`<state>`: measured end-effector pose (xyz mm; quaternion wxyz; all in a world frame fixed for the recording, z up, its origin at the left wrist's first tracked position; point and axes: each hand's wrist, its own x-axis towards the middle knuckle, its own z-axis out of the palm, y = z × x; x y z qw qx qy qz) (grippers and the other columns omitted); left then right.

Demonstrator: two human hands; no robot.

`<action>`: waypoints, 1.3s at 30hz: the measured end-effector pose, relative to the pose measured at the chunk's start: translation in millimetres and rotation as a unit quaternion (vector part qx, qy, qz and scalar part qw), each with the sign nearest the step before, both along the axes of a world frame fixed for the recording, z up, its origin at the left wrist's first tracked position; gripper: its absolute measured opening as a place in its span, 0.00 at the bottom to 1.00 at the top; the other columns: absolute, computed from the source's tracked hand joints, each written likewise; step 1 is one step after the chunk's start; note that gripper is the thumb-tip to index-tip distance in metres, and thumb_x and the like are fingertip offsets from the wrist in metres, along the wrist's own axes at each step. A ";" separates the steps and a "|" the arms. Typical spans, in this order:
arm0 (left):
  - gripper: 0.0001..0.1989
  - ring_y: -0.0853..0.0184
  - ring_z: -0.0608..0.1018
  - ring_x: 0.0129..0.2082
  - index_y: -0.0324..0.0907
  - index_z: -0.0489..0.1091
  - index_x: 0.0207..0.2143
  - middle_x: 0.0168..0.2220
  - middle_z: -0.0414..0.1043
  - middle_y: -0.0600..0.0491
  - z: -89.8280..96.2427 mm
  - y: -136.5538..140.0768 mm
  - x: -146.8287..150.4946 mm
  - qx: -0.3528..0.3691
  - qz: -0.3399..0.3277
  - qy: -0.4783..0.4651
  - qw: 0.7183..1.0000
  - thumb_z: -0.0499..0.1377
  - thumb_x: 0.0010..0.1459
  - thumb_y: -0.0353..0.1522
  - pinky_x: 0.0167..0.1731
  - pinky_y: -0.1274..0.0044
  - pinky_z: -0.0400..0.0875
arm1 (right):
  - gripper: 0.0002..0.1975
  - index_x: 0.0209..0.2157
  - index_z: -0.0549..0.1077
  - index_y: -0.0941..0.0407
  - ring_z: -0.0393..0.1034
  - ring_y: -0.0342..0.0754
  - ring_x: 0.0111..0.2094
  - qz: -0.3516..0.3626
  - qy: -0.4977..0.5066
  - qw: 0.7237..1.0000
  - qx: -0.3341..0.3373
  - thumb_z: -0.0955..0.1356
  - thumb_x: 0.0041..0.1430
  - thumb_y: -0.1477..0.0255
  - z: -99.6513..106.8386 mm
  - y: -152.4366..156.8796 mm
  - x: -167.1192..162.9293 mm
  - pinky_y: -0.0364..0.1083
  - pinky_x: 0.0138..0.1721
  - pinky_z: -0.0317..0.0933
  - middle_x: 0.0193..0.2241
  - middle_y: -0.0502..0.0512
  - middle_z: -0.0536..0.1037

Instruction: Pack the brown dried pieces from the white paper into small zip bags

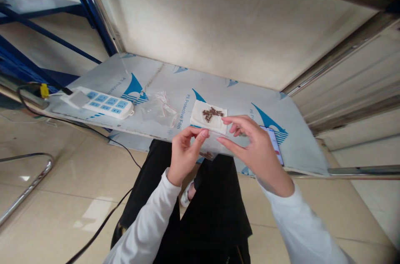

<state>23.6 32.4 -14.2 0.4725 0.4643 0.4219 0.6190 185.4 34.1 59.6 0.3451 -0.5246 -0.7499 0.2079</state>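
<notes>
My left hand (pixel 186 153) pinches the upper left corner of a small clear plastic bag (pixel 215 144) between thumb and forefinger. Several small brown metal pieces, perhaps screws, lie at the bottom of the bag. To the right of it is my right hand (pixel 253 143), with thumb and fingers spread apart; whether the thumb touches the bag's edge I cannot tell. Just beyond both hands, a loose pile of small brown metal pieces (pixel 212 113) rests on a white tissue (pixel 197 114). The tissue lies on the film-covered shelf (pixel 162 80).
Flat clear zip bags (pixel 159 110) lie left of the tissue. Farther left is a white power strip (pixel 106 103) with a plug and a black cable (pixel 103 222) trailing down to the floor. A phone (pixel 275 145) sits right of my right hand, partly hidden.
</notes>
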 end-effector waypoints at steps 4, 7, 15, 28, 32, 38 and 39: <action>0.09 0.67 0.78 0.31 0.40 0.73 0.29 0.29 0.78 0.52 8.4 -8.5 4.7 -0.026 0.009 -0.047 0.998 0.63 0.55 0.37 0.38 0.74 0.73 | 0.16 0.38 0.77 0.56 0.75 0.49 0.36 -0.026 0.196 0.968 -0.155 0.73 0.51 0.61 -19.7 -8.2 -12.5 0.47 0.37 0.69 0.38 0.57 0.80; 0.09 0.68 0.78 0.30 0.40 0.73 0.28 0.28 0.77 0.53 13.5 -13.4 3.2 -0.027 0.003 -0.045 0.999 0.63 0.55 0.37 0.38 0.74 0.73 | 0.11 0.29 0.77 0.56 0.75 0.47 0.33 -0.023 0.284 0.939 -0.192 0.72 0.52 0.62 -23.9 -13.2 -17.6 0.45 0.36 0.68 0.28 0.53 0.80; 0.09 0.67 0.76 0.31 0.39 0.74 0.29 0.29 0.76 0.52 12.8 -10.9 -5.8 -0.035 -0.102 -0.012 0.994 0.64 0.54 0.36 0.35 0.74 0.72 | 0.09 0.29 0.78 0.56 0.73 0.45 0.30 -0.017 0.276 0.940 -0.198 0.75 0.49 0.65 -17.7 -16.4 -12.3 0.43 0.33 0.67 0.28 0.52 0.79; 0.08 0.69 0.76 0.29 0.38 0.75 0.29 0.27 0.77 0.51 6.3 -17.2 3.3 -0.047 -0.110 0.049 0.992 0.64 0.54 0.35 0.33 0.79 0.70 | 0.10 0.30 0.78 0.56 0.72 0.45 0.30 -0.070 0.314 0.925 -0.204 0.73 0.52 0.64 -37.7 -40.2 -4.3 0.43 0.33 0.65 0.28 0.53 0.80; 0.09 0.69 0.77 0.28 0.38 0.75 0.28 0.27 0.77 0.51 4.3 -19.5 10.3 -0.048 -0.115 0.061 0.990 0.64 0.55 0.35 0.32 0.79 0.70 | 0.11 0.29 0.76 0.57 0.70 0.43 0.27 -0.109 0.375 0.892 -0.228 0.73 0.53 0.63 -47.7 -48.6 -1.5 0.41 0.32 0.64 0.26 0.51 0.78; 0.09 0.67 0.79 0.29 0.37 0.77 0.31 0.29 0.80 0.49 4.7 -19.9 17.1 -0.091 -0.201 0.029 0.975 0.66 0.52 0.35 0.32 0.78 0.74 | 0.11 0.24 0.73 0.57 0.68 0.42 0.26 -0.095 0.335 0.918 -0.187 0.73 0.54 0.66 -57.1 -57.9 8.5 0.40 0.30 0.62 0.22 0.49 0.74; 0.09 0.68 0.79 0.27 0.37 0.77 0.29 0.27 0.79 0.50 5.2 -19.5 17.8 -0.089 -0.204 0.038 0.974 0.66 0.51 0.35 0.31 0.79 0.73 | 0.11 0.25 0.73 0.57 0.69 0.43 0.27 -0.093 0.334 0.919 -0.190 0.72 0.54 0.65 -58.5 -59.0 9.0 0.41 0.31 0.63 0.23 0.49 0.75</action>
